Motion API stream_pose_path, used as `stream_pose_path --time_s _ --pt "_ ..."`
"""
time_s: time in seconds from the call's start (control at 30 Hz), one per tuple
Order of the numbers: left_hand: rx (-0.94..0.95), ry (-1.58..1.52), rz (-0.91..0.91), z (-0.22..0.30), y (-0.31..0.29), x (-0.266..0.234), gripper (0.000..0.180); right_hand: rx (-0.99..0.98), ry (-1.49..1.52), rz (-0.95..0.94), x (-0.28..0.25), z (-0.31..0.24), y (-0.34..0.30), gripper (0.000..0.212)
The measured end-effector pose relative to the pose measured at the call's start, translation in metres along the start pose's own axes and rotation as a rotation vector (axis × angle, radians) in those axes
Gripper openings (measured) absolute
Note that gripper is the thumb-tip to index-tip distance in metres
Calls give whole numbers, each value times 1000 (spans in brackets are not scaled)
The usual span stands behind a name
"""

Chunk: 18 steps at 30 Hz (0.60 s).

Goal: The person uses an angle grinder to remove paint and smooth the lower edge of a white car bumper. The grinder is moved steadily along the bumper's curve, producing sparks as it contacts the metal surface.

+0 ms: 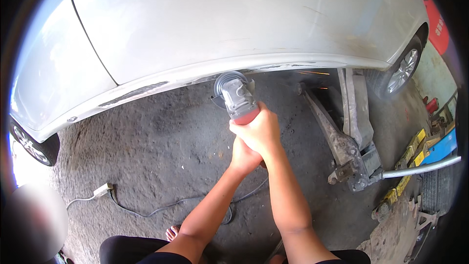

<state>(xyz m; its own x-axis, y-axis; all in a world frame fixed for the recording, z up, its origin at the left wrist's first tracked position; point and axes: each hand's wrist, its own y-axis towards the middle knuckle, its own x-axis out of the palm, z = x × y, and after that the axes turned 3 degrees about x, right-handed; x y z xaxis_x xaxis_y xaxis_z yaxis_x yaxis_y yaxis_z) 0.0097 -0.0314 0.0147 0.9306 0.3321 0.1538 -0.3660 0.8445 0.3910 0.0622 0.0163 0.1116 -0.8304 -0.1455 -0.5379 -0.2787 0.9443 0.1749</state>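
Forearms (289,193) rise from lower edge. Right hand (261,128) closed round angle grinder (238,99), frame centre; left hand (245,157) wrapped just behind. Disc (223,79) at sill (190,76) of pale car (195,19), top; orange sparks (320,73) rightward; jack (352,152) right.

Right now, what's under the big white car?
Under the white car, dark floor shows near the edge. A metal jack reaches in, near orange sparks. Farther in can't be seen, because the car covers it.
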Motion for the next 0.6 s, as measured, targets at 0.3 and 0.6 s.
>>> stream_pose_path --time_s 0.3,0.6 --pt "-155 -77 -11 0 5 5 72 97 5 -8 -2 2 9 60" --pt "-42 26 13 -2 2 4 67 81 -19 -46 -6 -6 3 60"
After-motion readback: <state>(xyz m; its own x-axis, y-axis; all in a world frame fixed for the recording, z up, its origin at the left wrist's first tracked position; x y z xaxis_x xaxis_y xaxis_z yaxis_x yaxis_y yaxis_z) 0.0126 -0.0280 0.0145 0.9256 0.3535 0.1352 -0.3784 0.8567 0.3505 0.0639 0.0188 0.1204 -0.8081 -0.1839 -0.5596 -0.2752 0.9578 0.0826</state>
